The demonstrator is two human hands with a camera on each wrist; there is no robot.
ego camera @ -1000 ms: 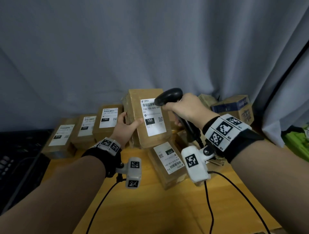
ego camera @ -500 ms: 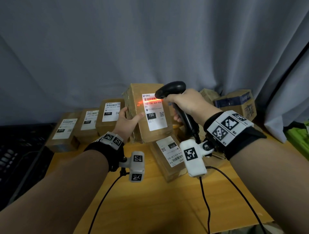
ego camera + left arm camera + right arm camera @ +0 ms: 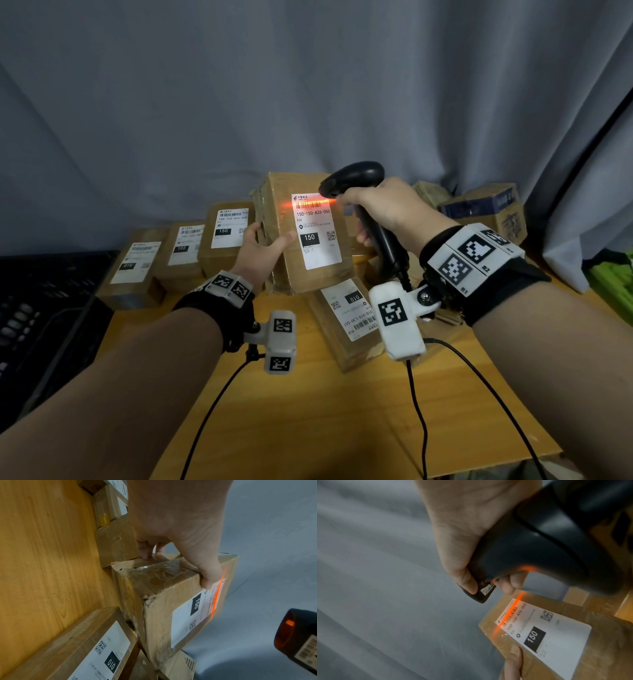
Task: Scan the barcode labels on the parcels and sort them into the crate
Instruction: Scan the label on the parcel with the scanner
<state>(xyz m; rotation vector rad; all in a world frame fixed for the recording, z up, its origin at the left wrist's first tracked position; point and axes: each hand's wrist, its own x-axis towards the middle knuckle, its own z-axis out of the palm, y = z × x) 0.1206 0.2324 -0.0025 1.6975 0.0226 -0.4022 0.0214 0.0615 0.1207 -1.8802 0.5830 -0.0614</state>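
Note:
My left hand (image 3: 260, 250) grips a brown cardboard parcel (image 3: 291, 260) upright by its left edge, thumb on the white "150" label (image 3: 317, 229). In the left wrist view the parcel (image 3: 163, 601) hangs under my left hand (image 3: 180, 534), the fingers wrapped behind it. My right hand (image 3: 387, 209) holds a black barcode scanner (image 3: 356, 174) just right of the label; an orange scan line lies across the barcode. The right wrist view shows the scanner (image 3: 539, 547) above the label (image 3: 544, 635). A black crate (image 3: 41, 308) sits at far left.
Three labelled parcels (image 3: 185, 253) stand in a row along the back left of the wooden table (image 3: 342, 411). A "010" parcel (image 3: 346, 322) lies flat in the middle. More boxes (image 3: 486, 209) sit at back right. A grey curtain hangs behind. Cables trail toward the front edge.
The scanner's orange line has come on across the barcode since a second ago. The held parcel and both hands have stayed nearly in place.

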